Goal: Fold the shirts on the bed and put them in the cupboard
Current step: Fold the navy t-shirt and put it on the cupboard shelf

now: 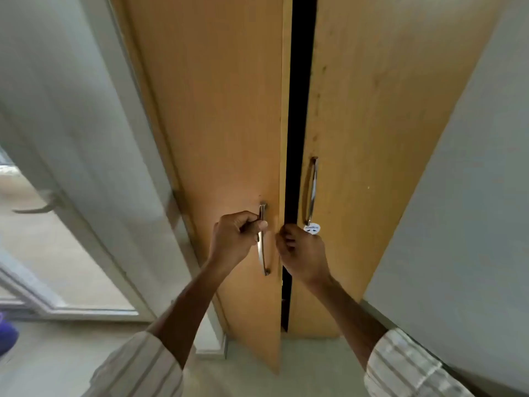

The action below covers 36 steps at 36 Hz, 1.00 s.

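Observation:
A tall wooden cupboard fills the middle of the head view. Its left door (217, 116) stands slightly ajar, swung out toward me, and a dark gap (300, 81) shows between it and the right door (380, 110). My left hand (233, 239) grips the curved metal handle (262, 253) of the left door. My right hand (303, 253) has its fingers curled round the inner edge of the left door at the gap, just below the right door's handle (312, 190). No shirt and no bed are in view.
A white-framed glass door (71, 224) with a lever handle (40, 206) stands at the left. A pale wall (472, 210) runs along the right. A white sticker (312, 228) sits below the right handle. A purple object (7, 333) shows at the left edge.

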Tool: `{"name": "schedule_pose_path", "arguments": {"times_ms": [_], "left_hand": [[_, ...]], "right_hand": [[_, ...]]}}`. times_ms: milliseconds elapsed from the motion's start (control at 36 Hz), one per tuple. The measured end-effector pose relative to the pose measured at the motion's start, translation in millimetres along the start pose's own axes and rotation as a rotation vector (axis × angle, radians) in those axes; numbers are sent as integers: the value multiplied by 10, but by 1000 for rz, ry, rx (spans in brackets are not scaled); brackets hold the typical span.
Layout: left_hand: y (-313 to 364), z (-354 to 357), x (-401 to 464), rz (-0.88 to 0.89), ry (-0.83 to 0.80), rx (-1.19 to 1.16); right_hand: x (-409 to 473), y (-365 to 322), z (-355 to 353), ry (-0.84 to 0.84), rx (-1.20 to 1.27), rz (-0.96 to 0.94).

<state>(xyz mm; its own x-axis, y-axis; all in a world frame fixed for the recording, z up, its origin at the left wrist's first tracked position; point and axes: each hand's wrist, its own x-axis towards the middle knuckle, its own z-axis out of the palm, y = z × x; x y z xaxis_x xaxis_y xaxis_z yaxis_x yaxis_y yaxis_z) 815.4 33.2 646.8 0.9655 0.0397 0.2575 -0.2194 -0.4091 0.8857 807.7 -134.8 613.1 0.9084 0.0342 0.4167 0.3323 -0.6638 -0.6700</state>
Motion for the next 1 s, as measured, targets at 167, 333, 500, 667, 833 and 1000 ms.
{"name": "schedule_pose_path", "arguments": {"times_ms": [167, 333, 500, 667, 833, 1000], "left_hand": [[34, 371, 575, 19, -41, 55], [25, 604, 1047, 62, -41, 90], [-78, 752, 1404, 59, -33, 89], [-136, 809, 1585, 85, -34, 103], [-138, 814, 1617, 111, -41, 71], [-194, 804, 1597, 164, -30, 8]], "right_hand": [[490, 299, -213, 35, -41, 103], [963, 499, -336, 163, -119, 221], [1291, 610, -331, 100, -206, 255], [1368, 721, -271, 68, -240, 256], [1378, 778, -221, 121, -217, 265], [1349, 779, -148, 185, -223, 256]]}}
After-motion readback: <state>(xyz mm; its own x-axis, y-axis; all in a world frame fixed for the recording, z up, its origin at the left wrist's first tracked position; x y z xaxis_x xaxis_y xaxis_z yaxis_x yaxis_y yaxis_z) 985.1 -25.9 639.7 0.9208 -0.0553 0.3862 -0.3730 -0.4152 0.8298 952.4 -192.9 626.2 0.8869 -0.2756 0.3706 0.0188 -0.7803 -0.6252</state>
